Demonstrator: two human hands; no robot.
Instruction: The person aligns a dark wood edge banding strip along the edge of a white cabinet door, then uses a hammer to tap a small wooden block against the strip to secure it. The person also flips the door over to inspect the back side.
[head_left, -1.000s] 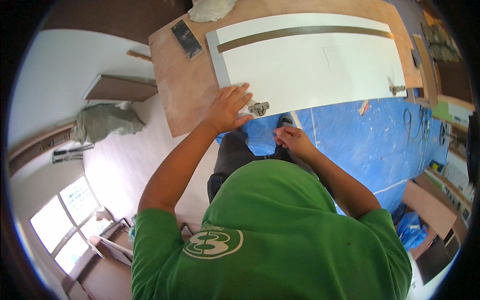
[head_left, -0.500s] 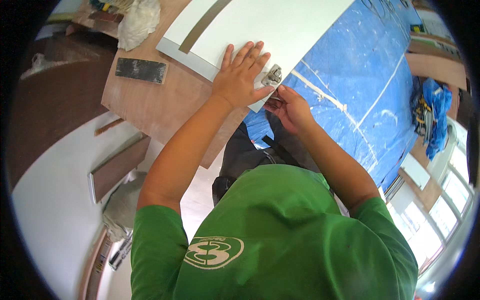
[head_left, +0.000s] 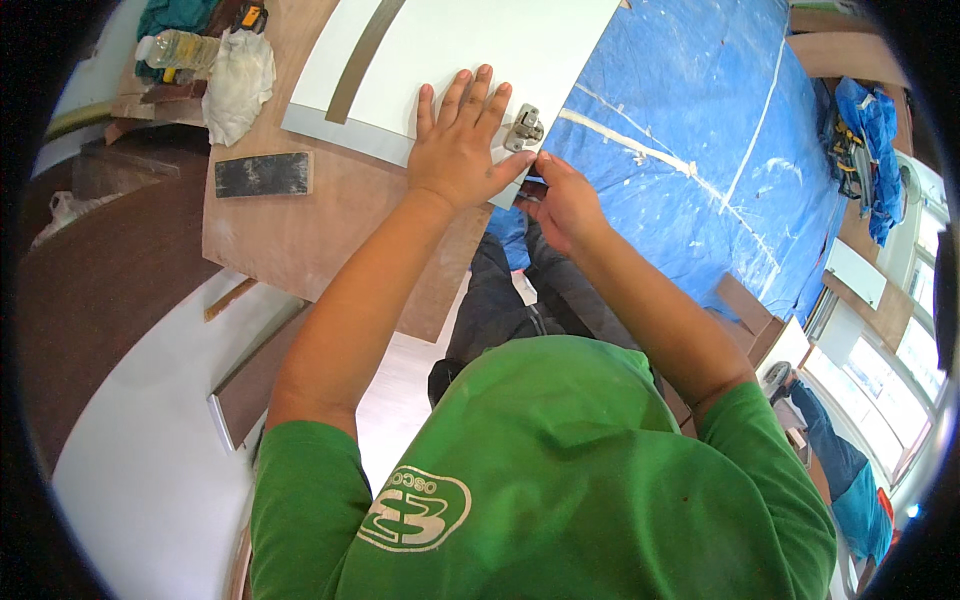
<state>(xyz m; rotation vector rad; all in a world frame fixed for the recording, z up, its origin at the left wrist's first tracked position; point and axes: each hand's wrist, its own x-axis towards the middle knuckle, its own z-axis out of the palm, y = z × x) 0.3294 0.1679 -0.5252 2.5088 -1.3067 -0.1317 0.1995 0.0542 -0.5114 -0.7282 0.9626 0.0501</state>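
Observation:
A white cabinet door [head_left: 520,45] with a grey edge and a brown strip lies on the plywood table. A metal cup hinge [head_left: 524,128] is fixed near its closest corner. My left hand [head_left: 455,155] rests flat on the door, fingers spread, just left of the hinge. At the door's edge beside the hinge, my right hand [head_left: 568,208] is closed on the corner, thumb on the rim and fingers curled underneath. A small dark shape shows at those fingers, too hidden to name. The two thumbs nearly meet.
A dark rectangular block [head_left: 262,174] lies on the plywood table [head_left: 350,220]. Behind it are a white cloth [head_left: 240,85] and a clear plastic bottle [head_left: 180,50]. Blue sheeting [head_left: 680,110] with pale tape spreads to the right. Another person [head_left: 845,465] is at the lower right.
My view has shifted, so the door and both hands sit slightly further left. The bottle and the other person now show. Both hands keep almost the same hold on the door.

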